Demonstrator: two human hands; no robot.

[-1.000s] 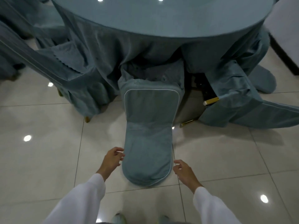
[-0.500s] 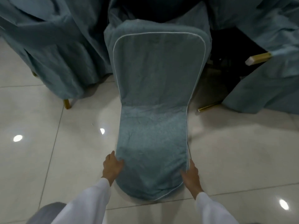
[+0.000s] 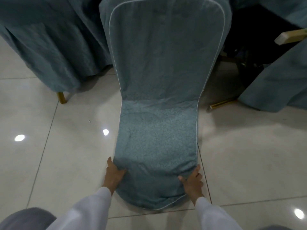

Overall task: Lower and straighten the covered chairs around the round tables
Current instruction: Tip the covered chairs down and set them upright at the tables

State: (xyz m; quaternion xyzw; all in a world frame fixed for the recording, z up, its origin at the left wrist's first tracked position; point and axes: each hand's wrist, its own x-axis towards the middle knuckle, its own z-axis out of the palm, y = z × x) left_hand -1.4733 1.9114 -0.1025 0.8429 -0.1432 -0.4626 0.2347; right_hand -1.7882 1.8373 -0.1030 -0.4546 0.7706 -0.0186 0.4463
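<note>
teal covered chair (image 3: 159,100) leans against the draped bench (image 3: 49,39); left hand (image 3: 114,175) and right hand (image 3: 192,180) grip its top corners, likely to lower it evenly.

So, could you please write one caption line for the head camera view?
Both hands, left hand and right hand, grip the top end of a teal covered chair tipped toward the camera over a white tiled floor.

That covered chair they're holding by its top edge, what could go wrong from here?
Both hands, left hand and right hand, grip only loose fabric of the covered chair, so the cover might shift or slip. The glossy tile floor could let the chair slide. A neighbouring gold chair leg lies close and might snag.
</note>
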